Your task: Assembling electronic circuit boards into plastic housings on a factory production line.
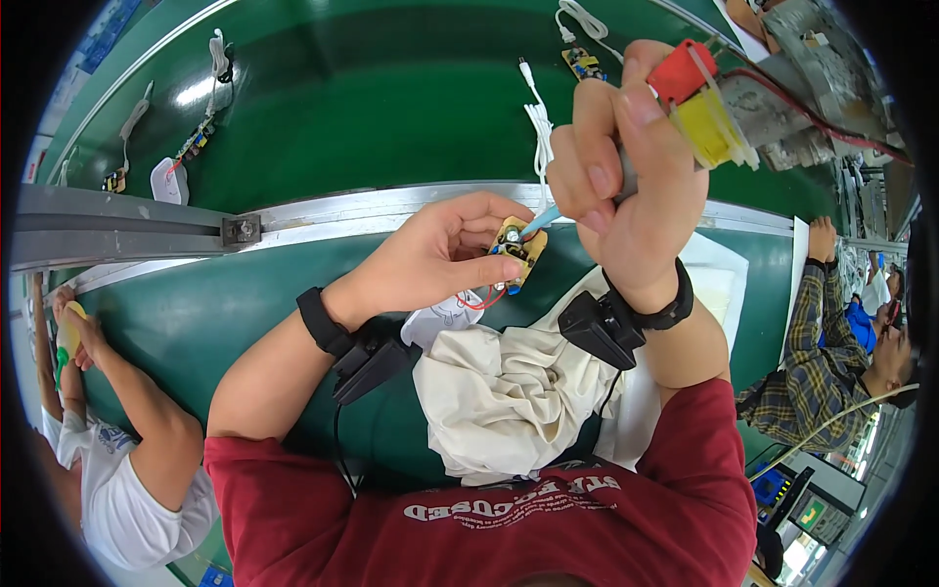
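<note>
My left hand (430, 249) is closed, pinching a small circuit board (515, 256) with parts on it between thumb and fingers. Red wires (479, 301) run from the board to a white plastic housing (440, 318) below it. Raised on the right, my right hand (636, 186) is closed around a blue-tipped tool (542, 221), its body mostly hidden by my fingers. The tip reaches the board's upper edge; whether it touches cannot be made out. Just beyond my right fingertips is a red block (682, 71) beside a yellow block (706, 127), and contact there is unclear.
Crumpled cream cloth (518, 391) lies before me on the green table (254, 284). Beyond a metal rail (323, 212), a green surface (391, 117) bears white cords (538, 122) and another board (584, 65). A grey metal bar (127, 225) juts in left. People sit either side.
</note>
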Available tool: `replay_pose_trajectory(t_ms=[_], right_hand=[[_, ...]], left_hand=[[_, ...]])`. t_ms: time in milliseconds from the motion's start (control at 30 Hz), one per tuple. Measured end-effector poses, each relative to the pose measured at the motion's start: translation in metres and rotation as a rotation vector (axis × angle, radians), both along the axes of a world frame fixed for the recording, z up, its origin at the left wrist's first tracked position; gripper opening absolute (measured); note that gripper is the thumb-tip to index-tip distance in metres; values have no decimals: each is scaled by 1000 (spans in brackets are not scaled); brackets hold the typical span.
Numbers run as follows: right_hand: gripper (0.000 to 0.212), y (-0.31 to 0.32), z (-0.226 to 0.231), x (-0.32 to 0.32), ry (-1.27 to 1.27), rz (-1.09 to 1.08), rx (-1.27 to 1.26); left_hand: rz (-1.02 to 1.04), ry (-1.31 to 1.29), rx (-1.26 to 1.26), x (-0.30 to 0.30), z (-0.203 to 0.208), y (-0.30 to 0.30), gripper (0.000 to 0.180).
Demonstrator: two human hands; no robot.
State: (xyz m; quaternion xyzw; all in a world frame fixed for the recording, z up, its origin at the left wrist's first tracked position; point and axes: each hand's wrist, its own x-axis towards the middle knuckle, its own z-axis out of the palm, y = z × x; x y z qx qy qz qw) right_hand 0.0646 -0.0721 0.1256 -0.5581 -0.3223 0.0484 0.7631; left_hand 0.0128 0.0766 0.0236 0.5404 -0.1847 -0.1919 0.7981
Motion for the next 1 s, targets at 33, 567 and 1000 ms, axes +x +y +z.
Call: replay_pose_trajectory(t_ms=[33,567,1000], right_hand=[[14,0,0,0,2,-14,8],[35,-2,26,-19,21,-55,65],[29,4,28,-32,104,34,34]], left_hand=[[3,-2,10,-1,0,0,39],[-10,56,27,0,5,10,40],[207,20,-158,36,48,32,39]])
